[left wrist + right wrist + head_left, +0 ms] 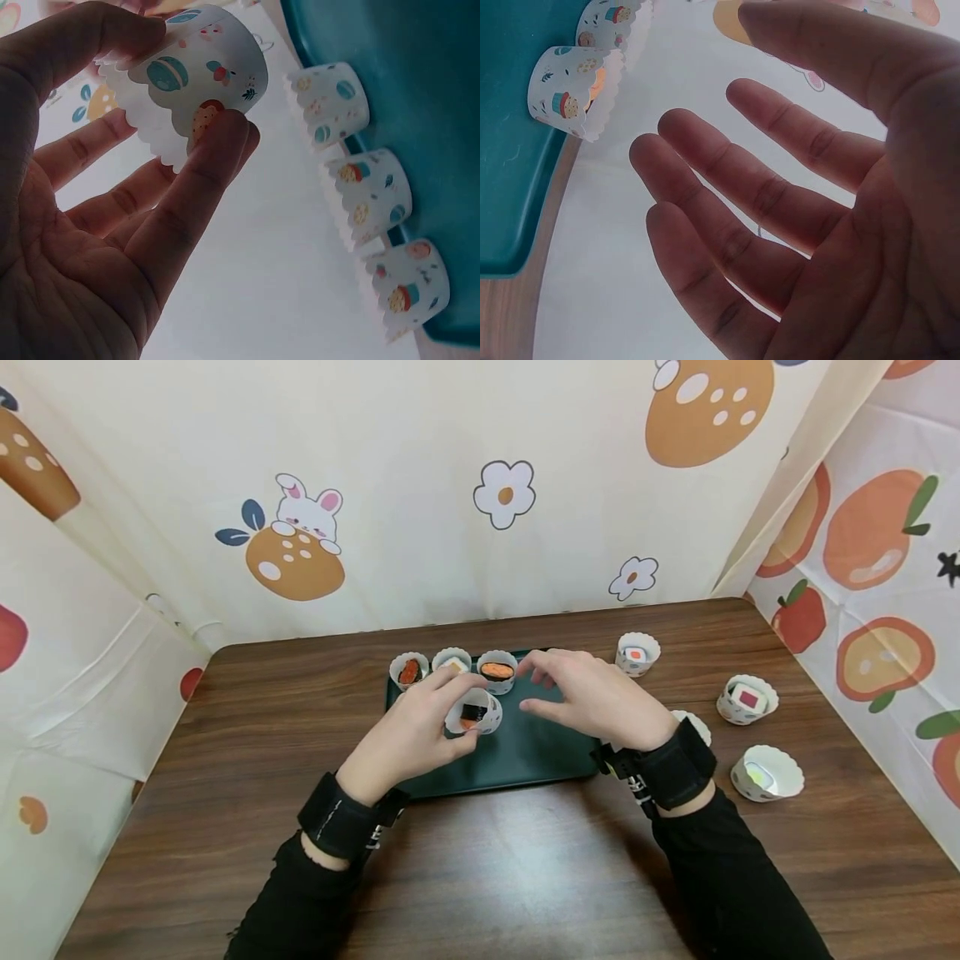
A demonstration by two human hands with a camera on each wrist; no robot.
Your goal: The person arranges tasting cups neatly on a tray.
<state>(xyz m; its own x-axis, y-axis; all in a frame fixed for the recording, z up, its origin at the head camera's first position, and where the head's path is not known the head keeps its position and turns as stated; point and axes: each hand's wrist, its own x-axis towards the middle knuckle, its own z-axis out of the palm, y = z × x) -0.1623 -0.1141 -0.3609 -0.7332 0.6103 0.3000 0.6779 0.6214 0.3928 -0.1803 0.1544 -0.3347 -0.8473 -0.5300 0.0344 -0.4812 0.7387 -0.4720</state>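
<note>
My left hand (416, 727) pinches a white paper baking cup (225, 64) between thumb and fingers, over the left part of a dark green tray (532, 752). Inside that cup lies a small toy sushi piece (472, 712) with a black band and some orange. My right hand (585, 697) hovers over the right side of the tray, fingers spread and loosely bent, with nothing in it. Along the tray's far edge stand three cups in a row: one with a red-topped piece (410, 672), one with a pale piece (453, 665), one with an orange-topped piece (497, 671).
Right of the tray, several more cups stand on the wooden table (247, 827): a far one (639, 664), a middle one (738, 714), a near one (780, 777), and one (697, 727) partly behind my right wrist. Printed curtains (420, 552) border the table's back and sides.
</note>
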